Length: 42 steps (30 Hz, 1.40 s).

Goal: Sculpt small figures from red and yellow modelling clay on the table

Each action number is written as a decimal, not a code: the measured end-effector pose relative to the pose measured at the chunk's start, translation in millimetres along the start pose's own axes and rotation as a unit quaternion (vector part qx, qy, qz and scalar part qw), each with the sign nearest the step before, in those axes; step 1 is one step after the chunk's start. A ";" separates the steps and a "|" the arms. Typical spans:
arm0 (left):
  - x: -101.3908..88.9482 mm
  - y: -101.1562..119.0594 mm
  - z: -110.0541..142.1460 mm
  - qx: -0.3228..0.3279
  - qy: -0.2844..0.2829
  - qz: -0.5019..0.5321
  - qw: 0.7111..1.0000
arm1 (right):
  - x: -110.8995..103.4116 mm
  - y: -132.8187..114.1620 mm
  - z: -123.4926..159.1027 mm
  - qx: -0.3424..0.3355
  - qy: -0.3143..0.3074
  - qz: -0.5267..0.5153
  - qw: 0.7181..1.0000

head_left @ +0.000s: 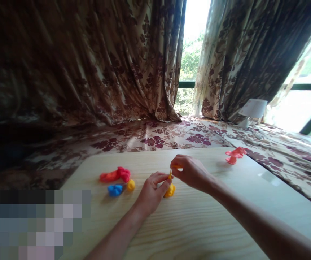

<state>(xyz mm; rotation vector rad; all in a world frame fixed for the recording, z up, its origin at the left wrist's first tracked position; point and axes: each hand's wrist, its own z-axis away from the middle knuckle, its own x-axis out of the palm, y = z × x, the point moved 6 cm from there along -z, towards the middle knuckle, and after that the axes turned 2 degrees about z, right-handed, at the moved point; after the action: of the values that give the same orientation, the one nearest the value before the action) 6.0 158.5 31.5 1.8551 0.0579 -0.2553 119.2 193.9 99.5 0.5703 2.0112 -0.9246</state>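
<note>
My left hand (152, 188) is low over the table, its thumb and forefinger pinching the narrow, twisted top of a crumpled yellow piece (169, 190). The wider lower part of that piece shows beneath the fingertips. Close by on the right, my right hand (186, 170) is closed with curled fingers around a thin orange-yellow strip (177, 167), next to the tip of the yellow piece. Whether the strip joins the piece, I cannot tell. The material, clay-like or crinkled paper, is too blurred to make out.
Left of my hands lie a crumpled red piece (115, 174), a blue lump (114, 190) and a small yellow ball (131, 185). A coral-coloured crumpled shape (235, 155) stands near the pale wooden table's (198, 224) far right edge. Beyond are a white lamp (253, 108) and patterned curtains (112, 61).
</note>
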 end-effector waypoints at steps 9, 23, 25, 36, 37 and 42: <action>-8.5 -4.4 1.6 -0.023 -0.035 -0.087 0.995 | 34.6 49.5 28.5 0.195 -0.029 -0.275 0.941; -5.0 -11.8 2.6 0.010 0.004 -0.139 0.990 | 22.9 26.7 34.2 0.052 -0.061 -0.073 0.994; -5.1 -10.1 2.4 0.019 0.004 -0.142 0.990 | 32.2 22.1 36.0 0.047 -0.103 -0.082 0.990; -21.9 13.6 6.9 0.097 0.158 -0.156 0.970 | 43.8 27.8 34.7 0.196 -0.095 -0.280 0.935; -21.5 14.3 7.7 0.100 0.158 -0.155 0.970 | 45.7 26.8 34.3 0.193 -0.091 -0.300 0.930; -18.7 20.2 11.3 0.130 0.158 -0.156 0.966 | 45.6 25.5 33.7 0.176 -0.047 -0.320 0.930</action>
<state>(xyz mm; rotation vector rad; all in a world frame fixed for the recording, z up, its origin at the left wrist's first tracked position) -10.4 143.4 51.3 2.1318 0.5636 -0.1866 127.8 186.3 38.4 0.0296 1.9780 -1.6916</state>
